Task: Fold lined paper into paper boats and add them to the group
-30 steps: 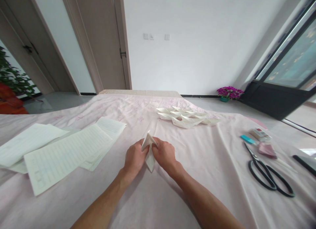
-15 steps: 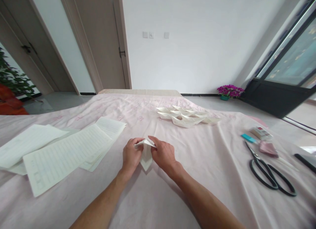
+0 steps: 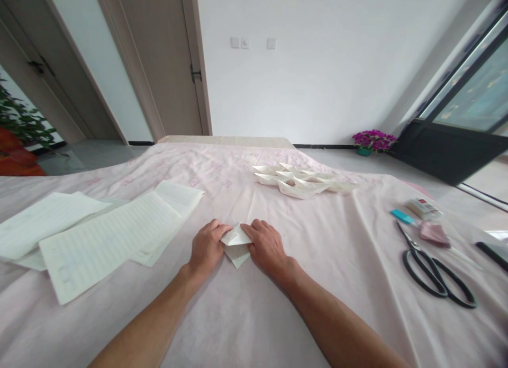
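Observation:
A small piece of folded white paper [image 3: 238,249] is held low over the pink cloth in front of me, its lower corner pointing toward me. My left hand [image 3: 208,245] pinches its left side between thumb and fingers. On the right side, my right hand [image 3: 266,243] grips it the same way, thumb on the upper face. Part of the paper is covered by my fingers. Beyond my hands, to the right, stands a cluster of several folded paper boats [image 3: 301,182], side by side.
Lined paper sheets [image 3: 111,235] lie overlapping on the left. At the right are black-handled scissors [image 3: 431,270], a blue eraser-like block [image 3: 402,216], a small white box [image 3: 424,208] and a folded pink cloth [image 3: 434,234]. A wrinkled pink tablecloth [image 3: 246,320] covers the table.
The paper, which stood up with an opening between its sides, is now flatter with an upper flap folded down. Both hands have shifted slightly. The view has tilted down a little.

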A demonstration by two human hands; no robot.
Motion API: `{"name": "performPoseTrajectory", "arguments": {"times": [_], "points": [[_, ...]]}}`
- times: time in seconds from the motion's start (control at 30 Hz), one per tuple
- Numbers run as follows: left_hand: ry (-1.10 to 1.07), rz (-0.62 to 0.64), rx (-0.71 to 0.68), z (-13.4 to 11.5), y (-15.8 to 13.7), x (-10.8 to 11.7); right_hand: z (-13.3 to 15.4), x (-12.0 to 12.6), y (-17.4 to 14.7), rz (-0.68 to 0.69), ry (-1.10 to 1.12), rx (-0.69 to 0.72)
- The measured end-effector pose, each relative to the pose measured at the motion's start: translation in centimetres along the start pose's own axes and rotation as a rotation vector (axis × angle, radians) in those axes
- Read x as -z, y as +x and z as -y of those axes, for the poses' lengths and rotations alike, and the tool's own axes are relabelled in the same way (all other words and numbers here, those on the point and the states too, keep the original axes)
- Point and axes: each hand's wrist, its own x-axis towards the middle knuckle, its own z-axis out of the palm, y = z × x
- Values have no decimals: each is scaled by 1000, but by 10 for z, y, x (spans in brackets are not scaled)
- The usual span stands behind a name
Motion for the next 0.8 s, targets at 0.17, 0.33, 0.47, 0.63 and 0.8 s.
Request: {"name": "performPoseTrajectory", "arguments": {"times": [0.17, 0.33, 0.47, 0.63, 0.8], "points": [[204, -37, -191, -3, -3, -5, -6, -7, -4, -24, -41, 112], [283, -48, -307, -6, -5, -5, -17, -13, -10, -24, -63, 264], [280, -49, -418, -1, -4, -6, -25, -11, -14, 1, -80, 327], [302, -25, -548, 13, -3, -9, -27, -13, -16, -6, -70, 333], [390, 22, -574, 20, -5, -8, -20, -8, -18, -49, -85, 344]]}}
